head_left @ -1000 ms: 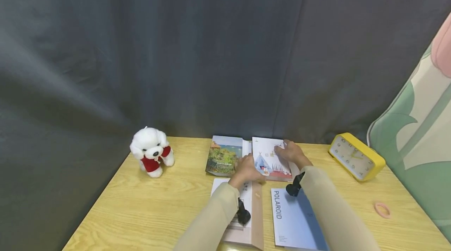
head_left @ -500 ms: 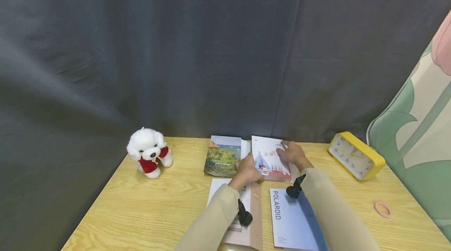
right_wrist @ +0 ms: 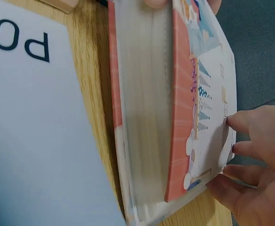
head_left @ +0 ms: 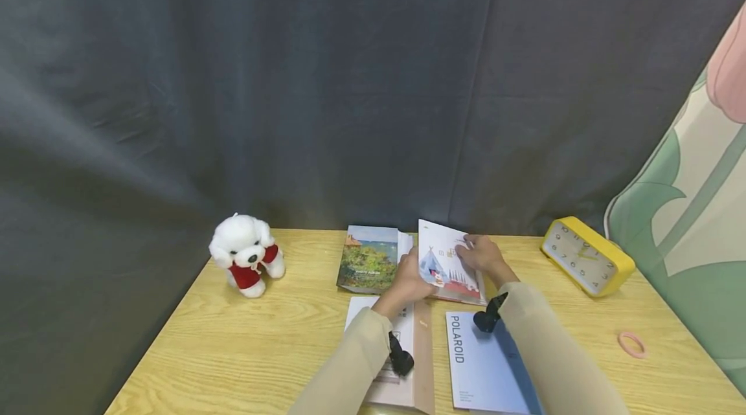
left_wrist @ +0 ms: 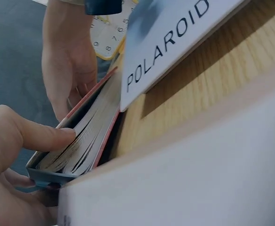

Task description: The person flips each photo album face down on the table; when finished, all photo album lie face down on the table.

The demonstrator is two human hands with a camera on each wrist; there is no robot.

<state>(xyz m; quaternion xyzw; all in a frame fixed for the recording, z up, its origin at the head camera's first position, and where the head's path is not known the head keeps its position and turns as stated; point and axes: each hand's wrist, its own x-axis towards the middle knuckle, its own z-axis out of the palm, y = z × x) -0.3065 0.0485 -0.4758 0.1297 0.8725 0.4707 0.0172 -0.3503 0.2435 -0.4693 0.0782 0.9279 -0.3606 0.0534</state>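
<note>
A thick photo album (head_left: 441, 258) with a tent drawing on its white cover lies at the back of the table, its front cover tilted up at the left. My left hand (head_left: 410, 279) grips its near left corner; in the left wrist view the thumb (left_wrist: 50, 137) rests against the page edges (left_wrist: 92, 129). At the opposite side, my right hand (head_left: 485, 256) holds the cover's edge. The right wrist view has its fingertips (right_wrist: 238, 121) on the white cover (right_wrist: 212, 113), with the page block (right_wrist: 144, 103) showing between the covers.
Left of it lies a photo album with a landscape cover (head_left: 368, 258). Nearer are a pale pink-edged album (head_left: 423, 357) and a blue POLAROID album (head_left: 486, 363). A white toy dog (head_left: 247, 253) stands left; a yellow clock (head_left: 588, 256) and pink ring (head_left: 632, 345) sit right.
The tent album's front cover has tipped up at its left side, baring more of the album's lower right edge. Both hands stay on it; the left hand has shifted slightly upward.
</note>
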